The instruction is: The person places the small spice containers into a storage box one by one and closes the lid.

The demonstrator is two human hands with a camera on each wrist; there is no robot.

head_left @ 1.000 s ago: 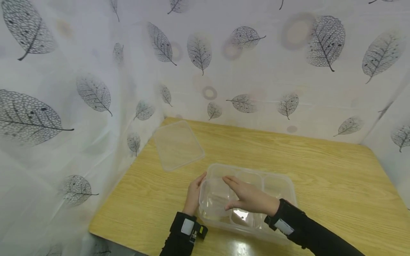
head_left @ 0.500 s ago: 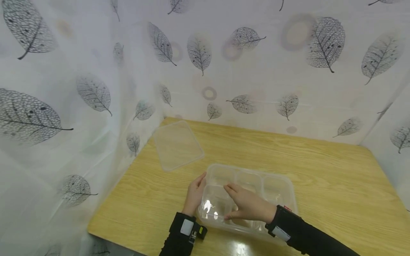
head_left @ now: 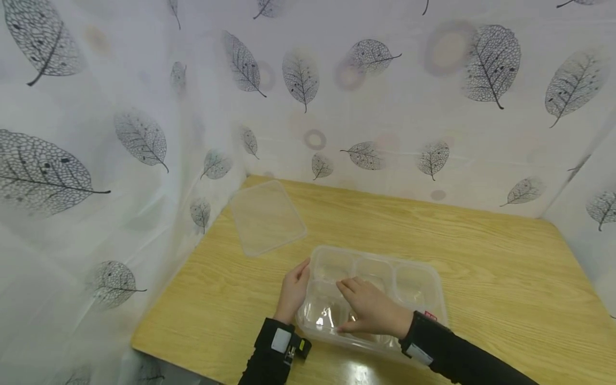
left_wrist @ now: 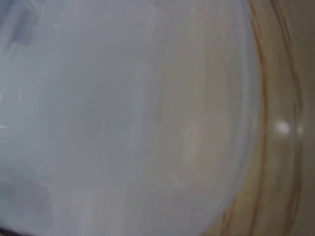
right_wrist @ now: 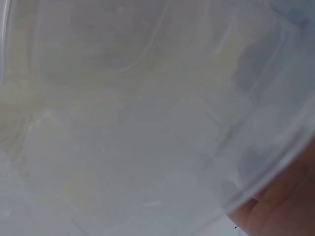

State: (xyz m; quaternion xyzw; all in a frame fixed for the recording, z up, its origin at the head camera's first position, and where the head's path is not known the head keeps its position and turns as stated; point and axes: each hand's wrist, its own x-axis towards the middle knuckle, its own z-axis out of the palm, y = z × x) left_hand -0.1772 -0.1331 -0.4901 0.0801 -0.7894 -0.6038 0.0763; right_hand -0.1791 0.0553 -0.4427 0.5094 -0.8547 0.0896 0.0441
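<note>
A clear plastic box (head_left: 418,291) divided into several compartments stands at the front of the table in the head view. My left hand (head_left: 292,291) holds its left end, fingers along the outer wall near the far corner. My right hand (head_left: 372,310) is over the box's front left part, thumb and fingers apart, gripping a small clear bin (head_left: 323,310) that sits at the front left compartment; its edges are faint. In the left wrist view the clear wall of the box (left_wrist: 162,123) fills most of the picture. Clear plastic (right_wrist: 138,147) fills the right wrist view, a hand at lower right.
A flat clear lid (head_left: 269,219) lies on the wooden table (head_left: 433,224) at the back left, turned at an angle. Leaf-printed white curtain (head_left: 375,107) encloses the table behind and at the sides. A red tag (head_left: 430,315) shows beside the right wrist.
My right hand has sunk slightly toward the front left of the box, with the clear bin going lower. The left hand and the lid have stayed in place.
</note>
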